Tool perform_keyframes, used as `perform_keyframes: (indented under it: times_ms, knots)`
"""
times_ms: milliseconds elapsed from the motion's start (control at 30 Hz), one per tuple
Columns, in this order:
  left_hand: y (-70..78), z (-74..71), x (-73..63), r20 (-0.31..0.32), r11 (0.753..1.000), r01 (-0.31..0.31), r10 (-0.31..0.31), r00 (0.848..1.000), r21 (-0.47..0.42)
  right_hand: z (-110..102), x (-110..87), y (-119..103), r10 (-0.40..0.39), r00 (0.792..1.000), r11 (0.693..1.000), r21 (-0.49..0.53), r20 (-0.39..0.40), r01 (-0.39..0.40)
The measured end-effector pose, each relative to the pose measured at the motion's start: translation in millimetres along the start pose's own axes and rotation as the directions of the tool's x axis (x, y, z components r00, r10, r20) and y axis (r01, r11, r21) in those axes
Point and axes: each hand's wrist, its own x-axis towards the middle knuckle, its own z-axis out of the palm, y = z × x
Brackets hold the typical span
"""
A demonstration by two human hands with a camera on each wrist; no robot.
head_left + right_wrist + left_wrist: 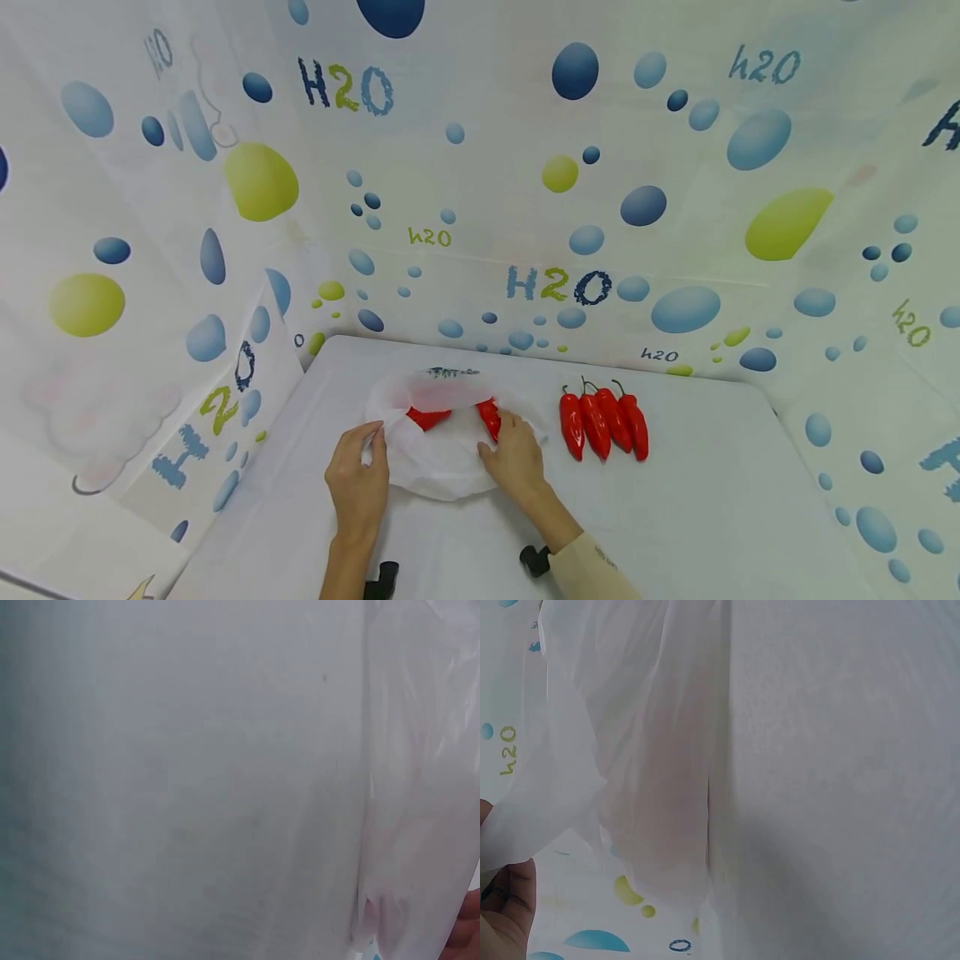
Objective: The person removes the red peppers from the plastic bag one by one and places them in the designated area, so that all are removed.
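A white plastic bag (442, 475) lies on the table with its mouth spread. Inside its opening shows a red chili pepper (428, 418) at the left. My left hand (358, 479) pinches the left edge of the bag between thumb and fingers; the left wrist view shows the thin film (536, 817) stretched from those fingertips. At the right of the mouth, my right hand (517, 458) has thumb and fingers around the lower end of another chili pepper (488, 417). In the right wrist view, the bag's side hides most of that hand's fingers (466, 922).
Several red chili peppers (596, 425) with curved stems lie side by side to the right of the bag on the white table (705, 483). A white curtain (495, 167) with dots and lettering stands behind and at both sides.
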Motion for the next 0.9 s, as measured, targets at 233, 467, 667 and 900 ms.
perform_keyframes:
  times_ms: [233,467,667,900]
  knots:
    - [-1.3,0.4,-0.7,-0.014,1.000,-0.030,0.030,0.999,-0.001,6.8,4.4,8.8,0.039,0.998,0.997,-0.063,0.046,-0.036]
    - [2.1,-1.0,-0.2,0.009,1.000,-0.003,0.003,1.000,-0.005,7.4,4.6,9.3,0.042,0.999,0.999,-0.032,0.032,-0.041]
    - [2.0,-0.1,0.3,-0.002,1.000,-0.008,0.008,1.000,-0.013,4.7,4.6,8.5,0.055,0.998,0.998,-0.018,0.021,-0.055]
    - [-1.2,-0.9,-0.4,-0.015,0.999,-0.036,0.036,0.999,-0.004,4.2,5.3,8.8,0.139,0.988,0.988,0.063,0.065,-0.143]
